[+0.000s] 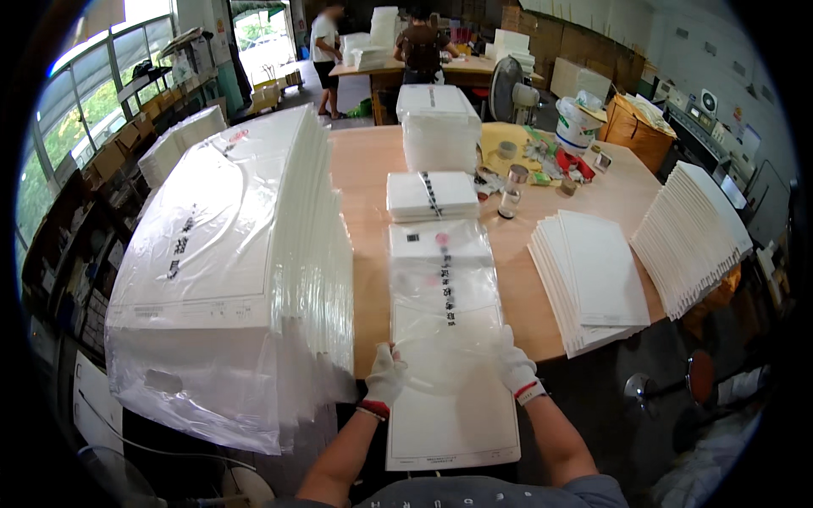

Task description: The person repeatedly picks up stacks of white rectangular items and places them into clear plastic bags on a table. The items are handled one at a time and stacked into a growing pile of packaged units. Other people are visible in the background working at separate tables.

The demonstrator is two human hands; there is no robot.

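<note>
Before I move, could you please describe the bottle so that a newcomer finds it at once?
On the big wooden table, find the wrapped stack at the far edge, then the low white pack in front of it. Just right of this pack stands the bottle. It is clear with a shiny lid, taller and narrower than the grey roll behind it.

Worktable (364,169), layout: plastic bag (445,284) ctr., w/ paper sheet (453,427) extending past near edge; L hand (384,377) and R hand (515,370) at either side. Behind bag: packet (432,203), then tall stack (439,140). L: large pile (190,254). R: loose stack (601,262), w/ fanned pile (690,233) farther R. Jar (511,195) R of packet; bucket (577,127) at rear R. Beyond: rear desk (381,72).
</note>
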